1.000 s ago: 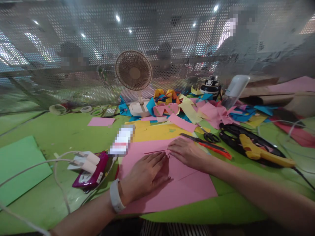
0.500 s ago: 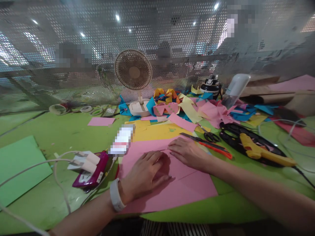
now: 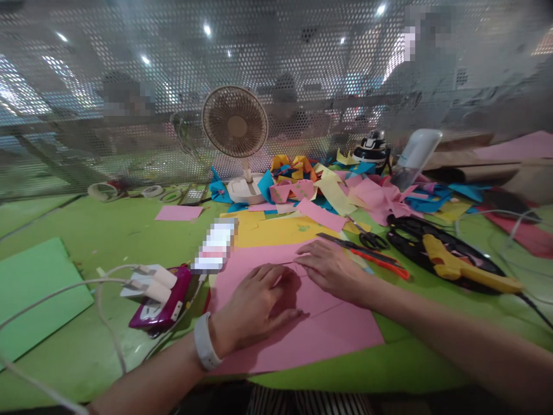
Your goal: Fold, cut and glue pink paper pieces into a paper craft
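Under both my hands lies a sheet of pink paper [image 3: 345,331]. A thin straight line runs across it beside my hands; whether it is a crease, a cut or the edge of a second piece, I cannot tell. My left hand [image 3: 261,300], with a white band at the wrist, rests on the sheet with its fingers curved and the thumb held apart. Just to its right, my right hand [image 3: 332,266] lies nearly flat on the paper, fingers stretched to the left. The hands' fingertips are close together. Neither hand grips anything that shows.
An orange-handled cutter [image 3: 384,262], scissors [image 3: 372,239] and a yellow glue gun [image 3: 464,268] lie on the right. Left are a phone [image 3: 216,248], a purple power strip [image 3: 162,311] and green paper [image 3: 38,300]. Behind stand a fan [image 3: 237,124] and heaped paper scraps [image 3: 375,199].
The whole view has shifted very slightly. Both hands stay in nearly the same place and pose on the pink paper.
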Demonstrator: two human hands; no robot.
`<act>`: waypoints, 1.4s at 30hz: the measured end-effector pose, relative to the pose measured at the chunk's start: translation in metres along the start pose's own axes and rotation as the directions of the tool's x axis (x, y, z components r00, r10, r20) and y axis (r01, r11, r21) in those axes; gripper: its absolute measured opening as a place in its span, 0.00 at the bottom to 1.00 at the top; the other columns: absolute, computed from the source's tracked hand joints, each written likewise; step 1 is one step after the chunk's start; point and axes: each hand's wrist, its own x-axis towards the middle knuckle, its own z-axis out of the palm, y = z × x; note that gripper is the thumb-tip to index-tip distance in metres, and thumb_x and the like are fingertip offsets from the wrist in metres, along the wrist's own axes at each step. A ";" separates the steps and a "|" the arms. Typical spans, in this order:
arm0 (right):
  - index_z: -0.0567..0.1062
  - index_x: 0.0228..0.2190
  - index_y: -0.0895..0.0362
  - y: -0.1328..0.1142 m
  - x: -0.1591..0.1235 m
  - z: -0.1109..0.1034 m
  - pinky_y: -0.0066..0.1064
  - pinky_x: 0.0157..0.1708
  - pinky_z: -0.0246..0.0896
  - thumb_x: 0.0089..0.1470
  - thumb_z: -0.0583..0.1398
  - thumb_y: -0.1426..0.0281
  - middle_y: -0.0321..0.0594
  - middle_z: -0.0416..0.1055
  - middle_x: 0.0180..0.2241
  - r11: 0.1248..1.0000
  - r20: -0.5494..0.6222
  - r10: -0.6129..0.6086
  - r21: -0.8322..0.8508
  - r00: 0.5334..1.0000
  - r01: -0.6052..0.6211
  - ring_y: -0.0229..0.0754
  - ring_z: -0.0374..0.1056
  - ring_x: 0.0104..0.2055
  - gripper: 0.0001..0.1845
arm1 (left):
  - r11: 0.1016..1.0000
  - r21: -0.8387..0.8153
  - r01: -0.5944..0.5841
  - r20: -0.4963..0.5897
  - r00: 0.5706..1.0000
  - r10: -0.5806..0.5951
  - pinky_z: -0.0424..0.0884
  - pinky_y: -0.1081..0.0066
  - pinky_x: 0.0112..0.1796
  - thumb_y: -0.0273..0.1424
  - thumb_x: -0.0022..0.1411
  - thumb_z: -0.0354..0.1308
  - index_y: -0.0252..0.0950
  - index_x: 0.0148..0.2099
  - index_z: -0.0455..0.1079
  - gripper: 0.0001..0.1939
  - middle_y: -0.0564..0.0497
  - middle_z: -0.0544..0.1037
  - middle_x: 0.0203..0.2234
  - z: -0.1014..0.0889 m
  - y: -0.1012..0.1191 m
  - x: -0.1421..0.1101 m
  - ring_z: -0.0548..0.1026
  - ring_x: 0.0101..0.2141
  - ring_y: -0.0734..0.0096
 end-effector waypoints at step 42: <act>0.72 0.23 0.59 -0.001 0.030 -0.019 0.27 0.23 0.58 0.51 0.55 0.68 0.38 0.71 0.21 0.846 0.487 0.329 0.229 0.809 -0.482 0.37 0.67 0.22 0.10 | 0.991 0.097 -0.093 -0.003 0.996 0.094 0.63 0.57 0.48 0.42 0.62 0.48 0.36 0.47 0.65 0.18 0.44 0.67 0.49 0.003 -0.009 -0.004 0.66 0.49 0.57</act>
